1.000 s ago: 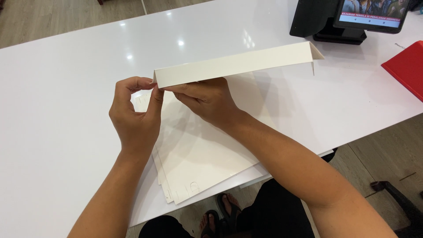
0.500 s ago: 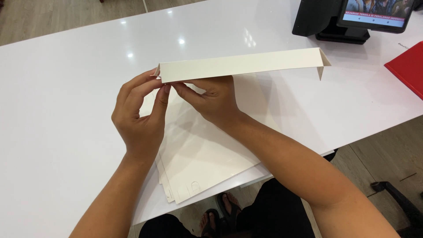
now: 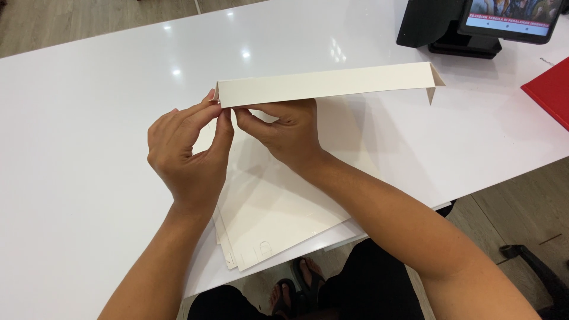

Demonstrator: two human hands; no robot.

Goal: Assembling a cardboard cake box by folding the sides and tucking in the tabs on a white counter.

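A long cream cardboard sheet (image 3: 332, 84) is folded up along its far edge into a raised flap across the white table (image 3: 77, 148). My left hand (image 3: 186, 151) pinches the flap's left end between thumb and fingers. My right hand (image 3: 284, 130) sits just right of it, its fingertips gripping the flap's lower edge near the same corner. The flap's right end (image 3: 434, 83) shows a small folded tab. Beneath both hands lies a stack of flat cream cardboard sheets (image 3: 272, 219) that reaches the near table edge.
A black screen on a stand (image 3: 474, 26) is at the far right corner. A red flat object (image 3: 551, 89) lies at the right edge. My feet in sandals (image 3: 296, 287) show under the table's near edge, over a wooden floor.
The folded flap's left end has shifted slightly right and both hands have closed in on that corner, fingertips now pinching it closer together.
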